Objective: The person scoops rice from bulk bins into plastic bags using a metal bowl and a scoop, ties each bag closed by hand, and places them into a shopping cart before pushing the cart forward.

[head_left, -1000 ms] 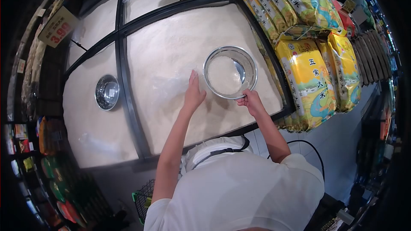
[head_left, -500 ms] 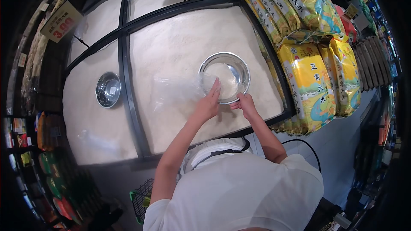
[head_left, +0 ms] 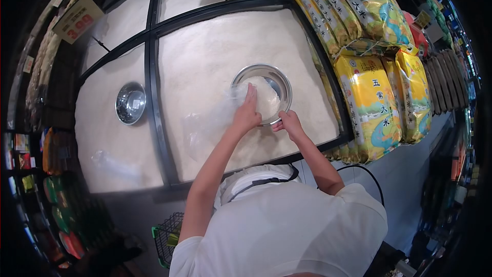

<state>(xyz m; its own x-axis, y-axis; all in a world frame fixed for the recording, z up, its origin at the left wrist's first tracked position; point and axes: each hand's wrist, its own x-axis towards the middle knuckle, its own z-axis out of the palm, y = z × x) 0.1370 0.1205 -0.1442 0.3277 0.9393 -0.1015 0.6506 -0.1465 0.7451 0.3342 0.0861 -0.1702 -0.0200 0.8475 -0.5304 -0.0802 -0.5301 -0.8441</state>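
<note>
A round metal bowl [head_left: 285,83] with white rice [head_left: 266,103] in it sits tilted over the large rice bin, its mouth facing up and left. My right hand [head_left: 288,124] is closed on the bowl's near right rim. At the bowl's left side, my left hand [head_left: 248,112] has its fingers stretched along the rim, holding the mouth of a clear plastic bag [head_left: 205,123] against it. The bag spreads leftward over the loose rice [head_left: 205,51]; how the thumb grips it is partly hidden.
Black dividers [head_left: 154,97] split the rice bins. A second metal bowl [head_left: 130,103] rests in the left bin, with a plastic bag [head_left: 115,166] nearer me. Yellow rice sacks [head_left: 371,107] are stacked at the right. A price sign [head_left: 78,19] stands at the left, a wire basket [head_left: 166,238] below.
The bowl has shifted slightly left and tilted, and the rice in it has slid toward the bag. My left hand moved left, and the bag looks more bunched.
</note>
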